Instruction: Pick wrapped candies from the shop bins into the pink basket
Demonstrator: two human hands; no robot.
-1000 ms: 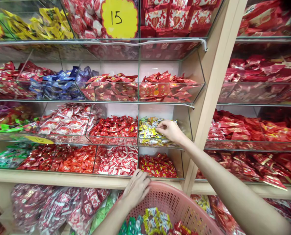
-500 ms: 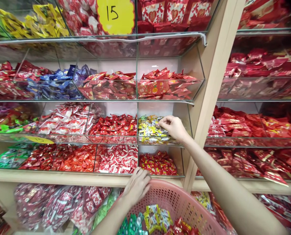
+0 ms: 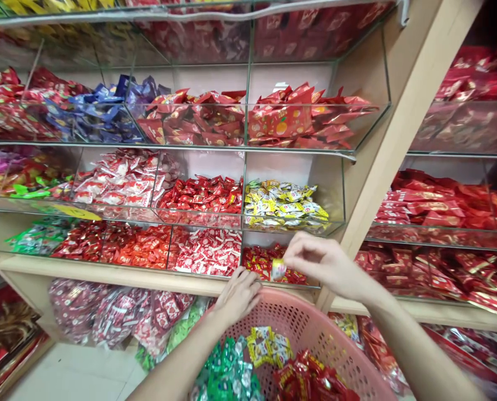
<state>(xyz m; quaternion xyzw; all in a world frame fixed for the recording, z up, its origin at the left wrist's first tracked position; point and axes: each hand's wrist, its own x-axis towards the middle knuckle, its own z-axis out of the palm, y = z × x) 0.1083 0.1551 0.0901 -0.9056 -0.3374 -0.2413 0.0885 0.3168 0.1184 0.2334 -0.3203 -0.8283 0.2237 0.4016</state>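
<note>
My right hand [image 3: 321, 262] pinches a small yellow-and-white wrapped candy [image 3: 278, 269] between thumb and fingertips, in front of the lower right compartment of red candies [image 3: 261, 257]. Below it is a pink perforated plastic basket [image 3: 302, 312]. My left hand [image 3: 239, 298] is bent over the basket's far rim, close to the wooden shelf edge; the thumb is hidden. Inside the basket lie green-wrapped candies [image 3: 227, 367], several yellow-and-white candies [image 3: 268, 345] and red-wrapped candies [image 3: 310, 376]. More yellow-and-white candies [image 3: 284, 203] fill the compartment above my right hand.
Clear-fronted shelf bins hold red packets [image 3: 298, 120], blue packets [image 3: 106, 111] and red-and-white candies [image 3: 208, 250]. A wooden upright [image 3: 402, 117] divides the shelves at right. Bagged sweets [image 3: 118, 317] sit under the wooden ledge [image 3: 118, 277], above a tiled floor [image 3: 85, 370].
My right hand has drawn back and down from the yellow-and-white candy bin, with one candy in its fingers. The left hand stays at the basket's rim. The view has tilted downward.
</note>
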